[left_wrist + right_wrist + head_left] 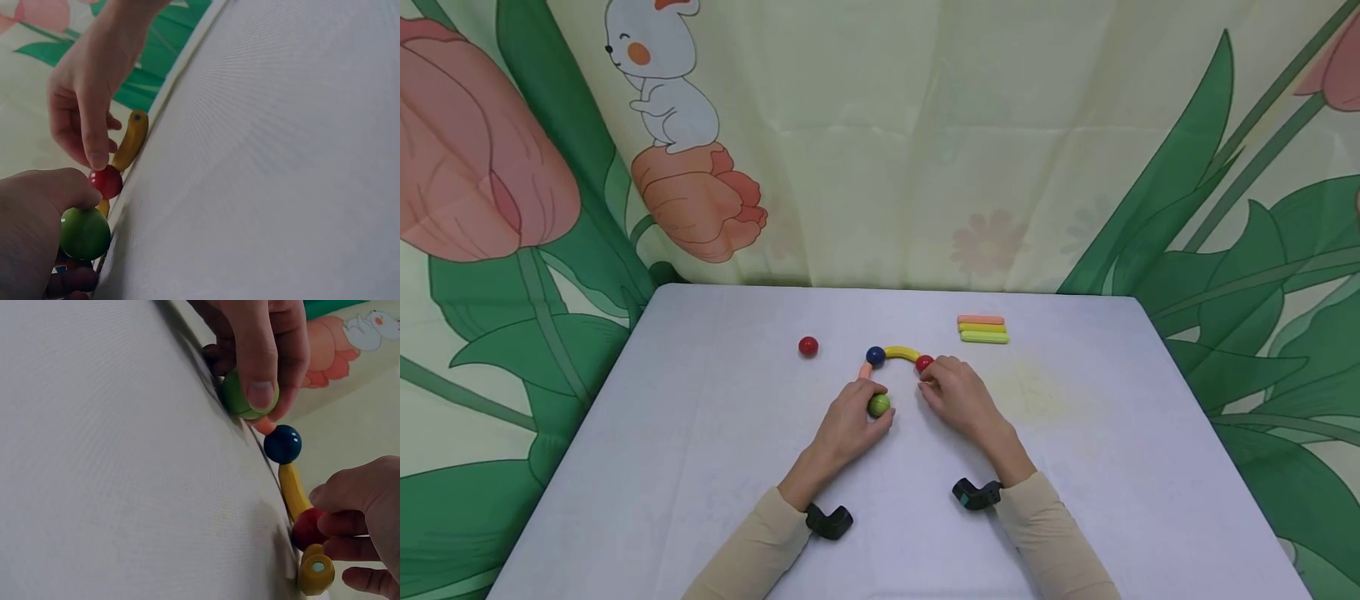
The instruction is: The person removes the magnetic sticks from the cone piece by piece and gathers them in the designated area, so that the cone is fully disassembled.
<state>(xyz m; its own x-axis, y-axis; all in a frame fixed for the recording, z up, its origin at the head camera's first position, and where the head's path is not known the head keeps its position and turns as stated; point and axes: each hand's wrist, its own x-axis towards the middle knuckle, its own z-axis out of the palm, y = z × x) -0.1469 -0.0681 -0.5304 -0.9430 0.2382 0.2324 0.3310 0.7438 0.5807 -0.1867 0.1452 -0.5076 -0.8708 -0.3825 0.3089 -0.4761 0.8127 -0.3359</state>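
Note:
My left hand grips a green ball between thumb and fingers, low over the table. An orange rod runs from the green ball to a dark blue ball. From the blue ball, a curved yellow rod reaches a red ball. My right hand pinches this red ball with thumb and fingertips. Another curved yellow rod sticks out from the red ball's other side in the right wrist view; in the head view the hand hides it.
A loose red ball lies left of the chain. Several straight rods lie side by side at the back right: an orange rod, a yellow rod and a light green rod. A printed curtain hangs behind the white table.

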